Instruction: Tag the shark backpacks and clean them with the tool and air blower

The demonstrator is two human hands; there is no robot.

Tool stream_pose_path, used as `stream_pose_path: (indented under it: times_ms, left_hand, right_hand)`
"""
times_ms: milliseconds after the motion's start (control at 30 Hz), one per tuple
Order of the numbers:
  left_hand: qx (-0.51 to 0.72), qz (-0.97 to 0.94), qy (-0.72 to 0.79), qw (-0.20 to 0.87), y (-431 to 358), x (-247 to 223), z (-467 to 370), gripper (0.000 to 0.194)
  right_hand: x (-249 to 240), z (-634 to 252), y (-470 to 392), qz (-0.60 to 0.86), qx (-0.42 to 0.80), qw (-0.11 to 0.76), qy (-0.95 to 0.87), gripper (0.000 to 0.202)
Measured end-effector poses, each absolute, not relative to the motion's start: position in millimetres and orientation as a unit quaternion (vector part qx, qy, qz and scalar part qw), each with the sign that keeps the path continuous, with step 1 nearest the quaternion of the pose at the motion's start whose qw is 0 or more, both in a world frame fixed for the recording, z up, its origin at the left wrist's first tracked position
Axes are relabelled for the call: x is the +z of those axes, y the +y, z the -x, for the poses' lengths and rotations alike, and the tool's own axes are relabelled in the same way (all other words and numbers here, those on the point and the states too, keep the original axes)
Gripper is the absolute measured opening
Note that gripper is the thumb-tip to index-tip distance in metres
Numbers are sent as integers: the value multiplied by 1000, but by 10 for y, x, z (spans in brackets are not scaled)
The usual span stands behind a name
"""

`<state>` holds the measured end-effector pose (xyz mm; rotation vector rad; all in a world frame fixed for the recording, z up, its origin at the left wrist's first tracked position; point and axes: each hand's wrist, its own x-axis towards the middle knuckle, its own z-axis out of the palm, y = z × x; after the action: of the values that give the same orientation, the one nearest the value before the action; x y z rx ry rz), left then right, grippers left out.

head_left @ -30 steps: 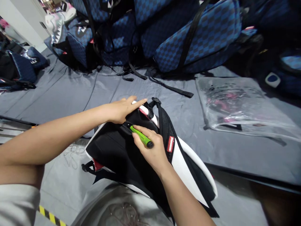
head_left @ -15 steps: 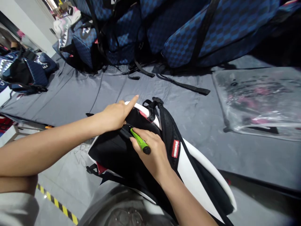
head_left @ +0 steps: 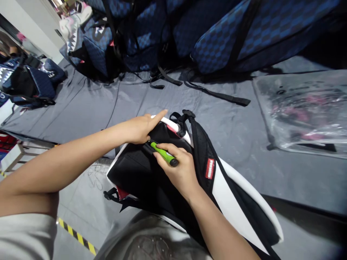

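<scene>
A black and white backpack (head_left: 146, 177) lies tilted against the table edge, close to my body, its black padded side up. My left hand (head_left: 141, 129) grips the bag near its white-edged top, one finger stretched out along the edge. In my closed right hand (head_left: 180, 166) is a slim green-handled tool with a black end (head_left: 166, 154). Its tip points at the black fabric right beside my left fingertips, and what it touches there is hidden. A black shoulder strap (head_left: 199, 141) with a red label (head_left: 209, 168) runs along the right of my right hand.
Blue checkered backpacks (head_left: 222, 39) stand along the back of the grey-covered table (head_left: 217, 126), loose straps trailing forward. A clear plastic bag (head_left: 303, 112) lies at right. More shark-face bags (head_left: 35, 81) sit at far left. Yellow-black tape (head_left: 77, 236) marks the floor.
The backpack and both hands sit slightly farther right in view. The green-handled tool lies a little higher and flatter, its tip still beside my left fingers.
</scene>
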<state>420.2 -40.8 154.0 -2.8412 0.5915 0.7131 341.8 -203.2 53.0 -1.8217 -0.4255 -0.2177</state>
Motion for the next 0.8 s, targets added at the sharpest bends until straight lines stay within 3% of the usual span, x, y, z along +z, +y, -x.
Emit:
stream_pose_path:
  times_ms: [800]
  left_hand:
    - [244, 951, 177, 70, -424, 1528, -4244, 92]
  right_hand:
    - [592, -3442, -1930, 800, -90, 575, -148, 12]
